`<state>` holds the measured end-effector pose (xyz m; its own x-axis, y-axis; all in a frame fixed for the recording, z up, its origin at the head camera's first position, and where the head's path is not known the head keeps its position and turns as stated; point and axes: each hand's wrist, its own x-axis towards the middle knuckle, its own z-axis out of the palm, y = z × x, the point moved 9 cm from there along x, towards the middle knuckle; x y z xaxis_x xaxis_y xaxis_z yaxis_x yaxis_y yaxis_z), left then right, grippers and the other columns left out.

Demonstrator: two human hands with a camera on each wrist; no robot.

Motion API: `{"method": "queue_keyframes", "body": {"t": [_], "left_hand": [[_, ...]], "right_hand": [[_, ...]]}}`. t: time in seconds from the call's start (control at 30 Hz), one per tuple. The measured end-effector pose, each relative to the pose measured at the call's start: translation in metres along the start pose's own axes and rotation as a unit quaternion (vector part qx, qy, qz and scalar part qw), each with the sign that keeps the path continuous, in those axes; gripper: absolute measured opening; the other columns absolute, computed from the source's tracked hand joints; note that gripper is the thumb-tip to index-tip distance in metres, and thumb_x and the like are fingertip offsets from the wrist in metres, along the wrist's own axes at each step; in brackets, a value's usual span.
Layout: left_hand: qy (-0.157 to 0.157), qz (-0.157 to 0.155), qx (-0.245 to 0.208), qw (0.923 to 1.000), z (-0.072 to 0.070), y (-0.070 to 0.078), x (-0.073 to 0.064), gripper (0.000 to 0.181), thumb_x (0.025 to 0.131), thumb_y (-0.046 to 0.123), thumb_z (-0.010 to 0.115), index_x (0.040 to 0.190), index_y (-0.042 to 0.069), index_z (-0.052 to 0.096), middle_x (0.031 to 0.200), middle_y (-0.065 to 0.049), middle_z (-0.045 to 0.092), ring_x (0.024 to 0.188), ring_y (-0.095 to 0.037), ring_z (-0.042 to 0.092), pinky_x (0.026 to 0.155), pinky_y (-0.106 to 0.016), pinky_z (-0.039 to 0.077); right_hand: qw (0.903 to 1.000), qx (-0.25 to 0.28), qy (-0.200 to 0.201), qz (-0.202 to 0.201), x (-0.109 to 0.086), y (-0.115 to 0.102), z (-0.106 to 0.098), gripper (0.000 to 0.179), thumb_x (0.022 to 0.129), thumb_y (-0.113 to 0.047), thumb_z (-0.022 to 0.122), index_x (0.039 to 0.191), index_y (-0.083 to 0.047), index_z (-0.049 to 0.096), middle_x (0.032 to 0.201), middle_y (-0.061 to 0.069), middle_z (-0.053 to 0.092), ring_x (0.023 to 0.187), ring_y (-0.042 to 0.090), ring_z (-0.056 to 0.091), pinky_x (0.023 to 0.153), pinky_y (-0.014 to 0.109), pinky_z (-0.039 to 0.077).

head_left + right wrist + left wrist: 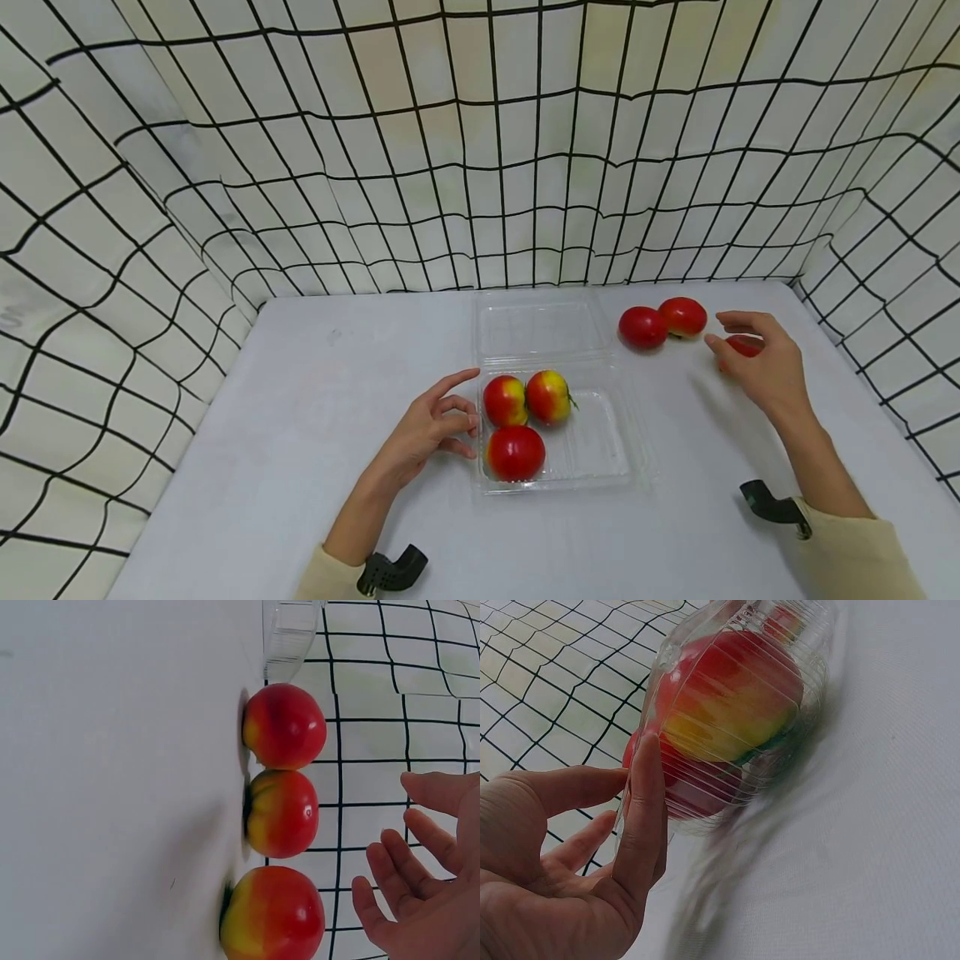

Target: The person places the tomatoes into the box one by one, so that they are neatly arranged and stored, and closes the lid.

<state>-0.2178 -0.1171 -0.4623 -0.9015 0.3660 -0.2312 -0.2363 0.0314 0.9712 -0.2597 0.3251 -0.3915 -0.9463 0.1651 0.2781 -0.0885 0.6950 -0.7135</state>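
Observation:
A clear plastic clamshell box [611, 417] lies with its lid [543, 325] folded back. Inside its left half sit a red apple [516, 454] and two red-and-yellow apples [506, 400] [550, 396]. My left hand [438, 421] is at the box's left rim, and in the left wrist view its fairly straight fingers [645, 802] touch the clear wall. Over to the right, my right hand [768, 362] hovers above an apple [742, 344], partly covering it in the head view. Its spread fingers stand apart from the apples in the right wrist view.
Two more apples [642, 327] [682, 317] lie close together right of the lid. A black wire grid [517, 158] encloses the white table [337, 358] at the back and both sides. Black wrist mounts [393, 571] sit at both sleeves.

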Motion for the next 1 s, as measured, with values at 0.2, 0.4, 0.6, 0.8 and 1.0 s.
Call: {"method": "queue_keyframes", "body": {"t": [0.2,0.4,0.6,0.8,1.0], "left_hand": [[0.001,0.000,-0.002,1.0000,0.000,0.001,0.000,0.068,0.098,0.006,0.067,0.159,0.019,0.040,0.098,-0.002,0.064,0.083,-0.016,0.067,0.071,-0.034,0.067],[-0.001,-0.001,-0.006,1.0000,0.000,0.000,-0.001,0.068,0.098,0.006,0.067,0.159,0.021,0.040,0.098,-0.001,0.064,0.083,-0.016,0.068,0.071,-0.035,0.067],[-0.005,0.001,-0.006,1.0000,0.001,0.000,-0.001,0.070,0.098,0.007,0.066,0.161,0.019,0.037,0.098,0.000,0.065,0.082,-0.015,0.068,0.071,-0.035,0.067],[-0.005,0.001,-0.006,1.0000,0.001,0.001,-0.001,0.070,0.099,0.006,0.066,0.161,0.019,0.037,0.098,-0.001,0.064,0.082,-0.014,0.068,0.071,-0.034,0.066],[-0.004,0.001,-0.001,1.0000,0.001,0.001,-0.001,0.070,0.099,0.006,0.065,0.161,0.019,0.036,0.098,-0.001,0.065,0.083,-0.014,0.068,0.071,-0.034,0.066]], "right_hand": [[0.9998,-0.009,-0.003,0.019,0.002,0.009,-0.003,0.051,0.101,-0.037,0.068,0.143,-0.009,0.057,0.142,0.015,0.056,0.128,0.037,0.053,0.079,-0.008,0.033],[0.9994,-0.010,-0.002,0.034,0.002,0.016,-0.005,0.052,0.100,-0.035,0.069,0.143,-0.009,0.057,0.145,0.016,0.055,0.129,0.037,0.051,0.078,-0.008,0.033],[0.9988,-0.020,-0.003,0.045,0.004,0.023,-0.008,0.053,0.101,-0.036,0.067,0.145,-0.008,0.056,0.146,0.018,0.053,0.131,0.038,0.051,0.079,-0.003,0.033],[0.9984,-0.028,0.002,0.049,0.004,0.028,-0.012,0.052,0.101,-0.035,0.067,0.143,-0.008,0.057,0.145,0.017,0.054,0.130,0.036,0.052,0.091,0.011,0.044],[0.9976,-0.031,-0.004,0.062,0.004,0.035,-0.012,0.053,0.102,-0.036,0.065,0.145,-0.006,0.055,0.147,0.018,0.051,0.132,0.038,0.049,0.111,0.049,0.050]]}}
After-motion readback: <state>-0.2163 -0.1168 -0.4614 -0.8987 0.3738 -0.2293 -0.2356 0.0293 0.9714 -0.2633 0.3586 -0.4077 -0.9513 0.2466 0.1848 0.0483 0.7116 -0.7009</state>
